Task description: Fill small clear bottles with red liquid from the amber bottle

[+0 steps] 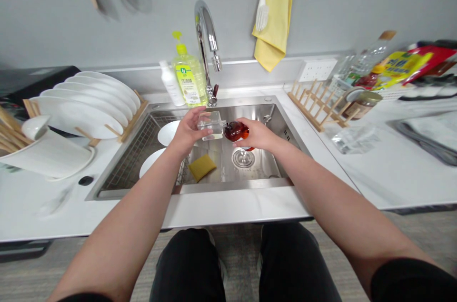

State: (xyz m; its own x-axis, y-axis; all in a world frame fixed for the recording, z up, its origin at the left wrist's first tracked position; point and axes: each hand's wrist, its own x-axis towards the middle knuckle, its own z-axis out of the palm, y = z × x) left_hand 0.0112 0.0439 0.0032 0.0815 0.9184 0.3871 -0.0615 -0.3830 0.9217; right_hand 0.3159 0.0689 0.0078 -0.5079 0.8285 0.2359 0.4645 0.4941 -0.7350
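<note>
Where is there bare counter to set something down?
A strip of countertop between sink and front edge; another patch right, between plastic packaging, grey tray and that edge. Crowded: left, plates and utensil holder; behind, faucet and detergent bottle; over the sink, left hand and right hand.

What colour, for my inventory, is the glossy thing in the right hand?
Glossy thing: mostly dark red; head view.

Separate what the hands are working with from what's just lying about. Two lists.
In hand:
- clear container, held by the left hand
- dark red bottle, held by the right hand

Apparently just about:
- yellow sponge
- racked white plates
- dish soap bottle
- hanging yellow cloth
- lidded jar
</note>
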